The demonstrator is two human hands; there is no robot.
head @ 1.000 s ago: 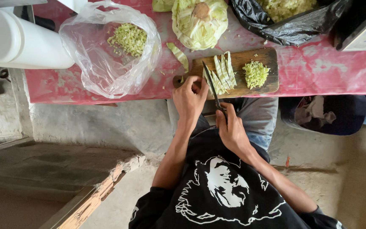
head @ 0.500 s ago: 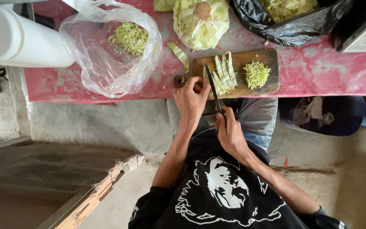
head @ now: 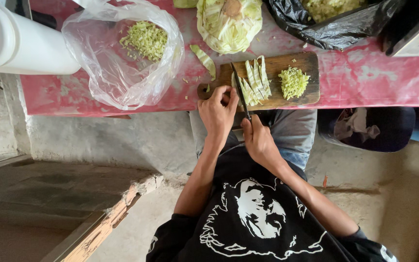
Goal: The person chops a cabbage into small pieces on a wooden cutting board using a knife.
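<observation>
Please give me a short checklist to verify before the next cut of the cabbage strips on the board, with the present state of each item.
1. Right hand grips the knife handle: ok.
2. Blade lies over the cabbage strips, at their left end: ok.
3. Left hand holds the strips beside the blade: ok.
4. Left fingertips clear of the edge: cannot tell, they sit very close to it.
5. Board lies flat on the table: ok, though its near edge is at the table's rim.
6. Chopped pile is apart from the blade: ok.
</observation>
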